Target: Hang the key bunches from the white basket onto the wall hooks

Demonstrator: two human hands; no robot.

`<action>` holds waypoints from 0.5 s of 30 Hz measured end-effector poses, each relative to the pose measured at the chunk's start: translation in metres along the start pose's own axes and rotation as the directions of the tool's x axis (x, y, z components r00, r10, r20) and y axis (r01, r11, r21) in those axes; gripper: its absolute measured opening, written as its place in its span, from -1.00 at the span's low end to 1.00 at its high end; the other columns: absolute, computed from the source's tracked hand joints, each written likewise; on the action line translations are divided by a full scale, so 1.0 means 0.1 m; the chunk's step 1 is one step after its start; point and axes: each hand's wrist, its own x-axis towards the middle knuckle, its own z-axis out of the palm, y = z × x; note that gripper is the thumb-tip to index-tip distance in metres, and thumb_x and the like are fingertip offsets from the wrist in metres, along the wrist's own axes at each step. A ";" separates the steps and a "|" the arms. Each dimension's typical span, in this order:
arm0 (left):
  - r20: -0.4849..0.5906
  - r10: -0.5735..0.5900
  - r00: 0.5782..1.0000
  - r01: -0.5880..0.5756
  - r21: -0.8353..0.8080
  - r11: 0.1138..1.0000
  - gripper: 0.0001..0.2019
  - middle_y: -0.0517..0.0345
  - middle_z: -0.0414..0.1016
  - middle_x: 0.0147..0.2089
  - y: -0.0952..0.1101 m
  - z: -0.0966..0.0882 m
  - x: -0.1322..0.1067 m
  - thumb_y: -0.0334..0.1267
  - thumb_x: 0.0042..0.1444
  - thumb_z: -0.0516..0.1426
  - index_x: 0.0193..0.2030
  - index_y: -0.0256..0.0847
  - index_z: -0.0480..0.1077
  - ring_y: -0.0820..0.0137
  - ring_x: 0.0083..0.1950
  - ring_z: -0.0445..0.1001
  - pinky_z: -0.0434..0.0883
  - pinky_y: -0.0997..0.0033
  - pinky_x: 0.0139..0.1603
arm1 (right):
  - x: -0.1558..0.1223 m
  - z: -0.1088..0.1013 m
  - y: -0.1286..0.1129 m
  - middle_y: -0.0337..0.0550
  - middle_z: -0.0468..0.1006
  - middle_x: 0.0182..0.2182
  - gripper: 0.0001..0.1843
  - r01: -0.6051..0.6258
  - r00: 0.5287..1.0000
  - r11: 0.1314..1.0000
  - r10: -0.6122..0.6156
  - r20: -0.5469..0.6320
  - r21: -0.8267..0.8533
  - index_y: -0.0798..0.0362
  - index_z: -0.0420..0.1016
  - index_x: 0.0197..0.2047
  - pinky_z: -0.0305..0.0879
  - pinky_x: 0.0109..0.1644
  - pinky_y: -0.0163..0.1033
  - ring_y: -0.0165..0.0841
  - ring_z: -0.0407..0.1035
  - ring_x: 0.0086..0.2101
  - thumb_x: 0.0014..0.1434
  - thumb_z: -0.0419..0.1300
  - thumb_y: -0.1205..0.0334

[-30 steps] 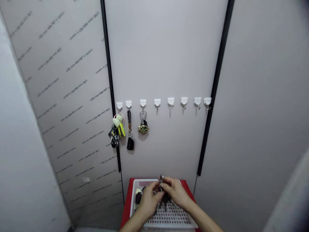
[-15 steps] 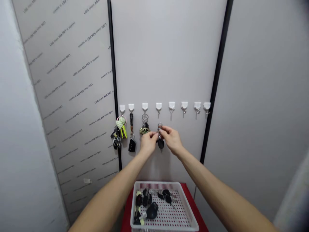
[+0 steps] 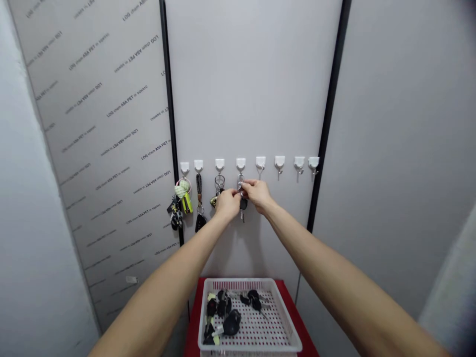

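Your left hand [image 3: 227, 204] and right hand [image 3: 260, 193] both pinch one bunch of keys [image 3: 243, 203] between thumb and fingertips, the right near the metal loop [image 3: 241, 177] at its top. The bunch hangs right below the fourth hook [image 3: 241, 164] from the left, at your 12 o'clock. You seem to be at the step of hooking it on; whether the loop is over the hook's tip is too small to tell. The next move probably calls for seating the loop fully before you loosen your fingers. At 9 o'clock, partly hidden by your left hand, a gold charm [image 3: 213, 201] hangs close enough to snag your knuckles. Beyond it hang a black strap [image 3: 199, 186] and a yellow case [image 3: 187, 203]. Four more hooks [image 3: 279, 161] run toward 2 o'clock. At 6 o'clock, well apart, a white basket [image 3: 253, 348] holds other keys [image 3: 231, 323].
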 end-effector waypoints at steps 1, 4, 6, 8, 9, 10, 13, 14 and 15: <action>0.005 0.014 1.000 -0.014 -0.001 1.000 -0.79 0.06 0.41 -0.39 -0.01 0.00 -0.04 -0.35 -0.14 -0.04 -0.38 -0.29 0.36 0.43 -0.37 0.32 0.21 0.49 -0.34 | 0.00 -0.02 0.02 -0.30 0.29 -0.73 -0.82 0.006 1.000 1.000 -0.007 -0.017 -0.013 0.20 0.36 -0.45 0.16 -0.55 -0.40 -0.57 0.13 -0.69 -0.18 0.01 0.35; -0.012 0.064 0.998 -0.064 0.001 0.998 -0.73 0.03 0.38 -0.29 -0.07 0.02 -0.25 -0.38 -0.16 -0.02 -0.25 -0.33 0.30 0.44 -0.30 0.31 0.22 0.48 -0.26 | -0.07 -0.10 0.17 -0.22 0.38 -0.58 -0.75 0.106 0.987 0.991 -0.115 -0.112 -0.085 0.19 0.34 -0.35 0.21 -0.43 -0.36 -0.53 0.23 -0.58 -0.18 0.01 0.33; 0.002 0.103 0.995 -0.103 -0.012 0.995 -0.71 0.04 0.35 -0.25 -0.21 0.06 -0.45 -0.39 -0.16 -0.02 -0.21 -0.33 0.26 0.47 -0.29 0.30 0.22 0.49 -0.23 | -0.22 -0.19 0.39 -0.18 0.41 -0.46 -0.72 0.200 0.960 0.964 -0.228 -0.160 -0.177 0.16 0.33 -0.31 0.20 -0.34 -0.33 -0.50 0.27 -0.48 -0.17 0.01 0.30; 0.078 0.088 0.993 -0.086 -0.028 0.996 -0.72 0.07 0.35 -0.25 -0.44 0.13 -0.69 -0.39 -0.15 -0.02 -0.21 -0.33 0.25 0.50 -0.29 0.30 0.22 0.51 -0.22 | -0.46 -0.28 0.70 -0.16 0.42 -0.40 -0.72 0.221 0.954 0.935 -0.266 -0.136 -0.279 0.14 0.34 -0.31 0.18 -0.27 -0.31 -0.47 0.27 -0.41 -0.16 0.00 0.29; 0.134 0.049 0.990 -0.046 -0.024 0.999 -0.73 0.07 0.35 -0.26 -0.58 0.18 -0.83 -0.39 -0.15 -0.03 -0.23 -0.33 0.26 0.50 -0.29 0.30 0.22 0.51 -0.22 | -0.62 -0.32 0.87 -0.15 0.42 -0.39 -0.72 0.192 0.969 0.927 -0.232 -0.089 -0.322 0.15 0.34 -0.31 0.18 -0.26 -0.31 -0.46 0.27 -0.40 -0.15 -0.01 0.29; 0.194 -0.008 0.981 0.009 -0.005 1.000 -0.74 0.07 0.36 -0.27 -0.74 0.24 -0.97 -0.39 -0.14 -0.03 -0.24 -0.33 0.27 0.50 -0.29 0.30 0.22 0.51 -0.22 | -0.78 -0.35 1.06 -0.13 0.43 -0.40 -0.73 0.147 0.985 0.920 -0.169 -0.027 -0.364 0.17 0.35 -0.32 0.18 -0.26 -0.31 -0.46 0.28 -0.40 -0.14 -0.03 0.30; 0.336 -0.179 0.925 0.146 0.121 0.982 -0.76 0.06 0.37 -0.28 -1.18 0.43 -1.38 -0.39 -0.14 -0.04 -0.27 -0.32 0.28 0.47 -0.29 0.30 0.22 0.50 -0.23 | -1.24 -0.42 1.56 -0.07 0.44 -0.39 -0.72 0.025 0.983 0.853 0.074 0.168 -0.521 0.19 0.37 -0.34 0.18 -0.26 -0.32 -0.43 0.29 -0.39 -0.11 -0.07 0.32; 0.362 -0.213 0.907 0.159 0.175 0.972 -0.76 0.06 0.36 -0.28 -1.29 0.48 -1.50 -0.38 -0.15 -0.04 -0.27 -0.31 0.28 0.46 -0.28 0.30 0.22 0.49 -0.23 | -1.35 -0.43 1.69 -0.06 0.44 -0.38 -0.72 0.023 0.972 0.808 0.120 0.203 -0.589 0.19 0.37 -0.33 0.17 -0.24 -0.31 -0.41 0.28 -0.37 -0.11 -0.07 0.33; 0.381 -0.231 0.895 0.151 0.228 0.962 -0.75 0.06 0.36 -0.27 -1.38 0.53 -1.59 -0.38 -0.15 -0.03 -0.26 -0.30 0.28 0.44 -0.26 0.29 0.21 0.47 -0.22 | -1.44 -0.44 1.79 -0.06 0.43 -0.36 -0.71 0.040 0.963 0.756 0.145 0.226 -0.654 0.18 0.37 -0.31 0.14 -0.21 -0.30 -0.39 0.27 -0.34 -0.12 -0.06 0.34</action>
